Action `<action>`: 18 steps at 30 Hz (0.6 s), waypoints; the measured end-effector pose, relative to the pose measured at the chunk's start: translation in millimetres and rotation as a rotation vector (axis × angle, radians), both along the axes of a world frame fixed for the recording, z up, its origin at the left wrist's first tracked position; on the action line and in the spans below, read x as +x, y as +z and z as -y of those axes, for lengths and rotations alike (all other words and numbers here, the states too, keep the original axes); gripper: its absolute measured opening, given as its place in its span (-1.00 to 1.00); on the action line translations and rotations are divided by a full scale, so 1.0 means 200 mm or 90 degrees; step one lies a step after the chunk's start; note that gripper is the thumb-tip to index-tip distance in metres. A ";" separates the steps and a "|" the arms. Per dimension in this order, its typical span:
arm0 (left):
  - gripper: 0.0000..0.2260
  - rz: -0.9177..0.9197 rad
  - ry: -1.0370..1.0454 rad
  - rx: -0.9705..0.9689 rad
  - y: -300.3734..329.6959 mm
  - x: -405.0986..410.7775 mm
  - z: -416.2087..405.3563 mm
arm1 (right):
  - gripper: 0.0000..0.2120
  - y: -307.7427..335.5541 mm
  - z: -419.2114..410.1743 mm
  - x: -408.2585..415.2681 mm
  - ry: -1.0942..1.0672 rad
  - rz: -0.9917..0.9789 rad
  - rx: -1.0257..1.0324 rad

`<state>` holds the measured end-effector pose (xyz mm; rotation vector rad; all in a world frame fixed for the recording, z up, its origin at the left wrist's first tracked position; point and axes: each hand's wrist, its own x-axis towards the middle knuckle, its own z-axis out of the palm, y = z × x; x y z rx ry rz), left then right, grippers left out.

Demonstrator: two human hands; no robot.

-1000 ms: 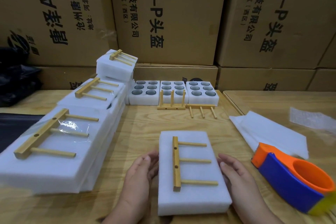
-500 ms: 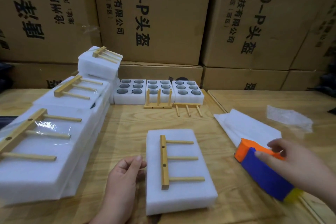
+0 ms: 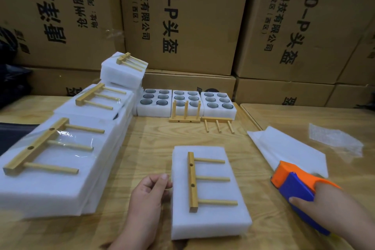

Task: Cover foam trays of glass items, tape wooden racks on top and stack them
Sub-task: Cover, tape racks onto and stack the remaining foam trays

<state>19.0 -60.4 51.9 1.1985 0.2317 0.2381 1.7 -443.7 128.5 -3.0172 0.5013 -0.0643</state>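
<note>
Your covered foam tray (image 3: 209,193) lies on the surface (image 3: 154,140) with a wooden rack (image 3: 203,180) lying loose on top. Your left hand (image 3: 149,195) rests against the tray's left edge, fingers loosely curled. Right of the tray, your right hand (image 3: 324,205) grips the tape dispenser (image 3: 294,186).

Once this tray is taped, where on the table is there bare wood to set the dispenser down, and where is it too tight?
Bare wood lies between the covered white foam tray with the wooden rack and the three open foam trays of glass cups, short of the two loose wooden racks. Another patch lies beyond the white foam sheets. Tight: beside the left stacked trays and under the orange-blue tape dispenser.
</note>
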 end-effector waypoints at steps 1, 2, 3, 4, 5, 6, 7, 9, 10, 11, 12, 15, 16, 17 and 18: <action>-0.81 -0.004 0.000 0.001 -0.01 0.00 0.00 | -0.62 0.00 0.00 0.00 0.002 0.002 -0.003; -0.81 -0.008 -0.001 -0.003 -0.01 0.00 0.00 | -0.63 -0.01 0.01 0.00 0.001 0.003 -0.006; -0.81 -0.008 -0.001 -0.007 -0.01 0.01 0.00 | -0.64 -0.01 0.01 -0.01 -0.001 0.007 -0.005; -0.83 -0.006 -0.004 -0.007 0.00 0.01 0.00 | -0.64 -0.01 0.01 -0.02 -0.004 0.016 0.003; -0.86 -0.004 -0.005 -0.006 0.01 0.00 0.00 | -0.63 0.00 0.01 -0.03 -0.009 0.031 0.017; -0.87 -0.002 -0.007 -0.005 0.01 0.00 0.00 | -0.61 0.00 0.01 -0.04 -0.018 0.054 0.040; -0.86 -0.004 -0.008 -0.006 0.02 -0.01 -0.01 | -0.59 0.01 0.01 -0.05 -0.029 0.080 0.066; -0.87 -0.013 -0.014 -0.007 0.02 -0.01 -0.01 | -0.56 0.05 -0.02 -0.08 -0.041 0.126 0.127; -0.88 -0.020 -0.021 -0.005 0.02 -0.02 0.00 | -0.53 0.09 -0.04 -0.11 -0.042 0.149 0.175; -0.86 -0.024 -0.023 -0.002 0.02 -0.02 0.00 | -0.48 0.14 -0.07 -0.14 -0.042 0.169 0.243; -0.81 -0.023 -0.013 0.004 0.03 -0.03 0.00 | -0.42 0.19 -0.11 -0.18 -0.043 0.184 0.330; -0.82 0.072 0.126 0.064 0.13 -0.10 0.02 | -0.52 0.30 -0.25 -0.27 -0.048 0.217 0.681; -0.90 0.138 0.167 0.073 0.20 -0.14 0.03 | -0.54 0.32 -0.30 -0.30 -0.009 0.217 0.813; -0.93 0.204 0.178 0.073 0.28 -0.18 0.06 | -0.52 0.32 -0.34 -0.32 0.032 0.228 0.917; -0.84 0.252 0.144 0.087 0.35 -0.23 0.10 | -0.53 0.32 -0.39 -0.33 0.049 0.247 0.997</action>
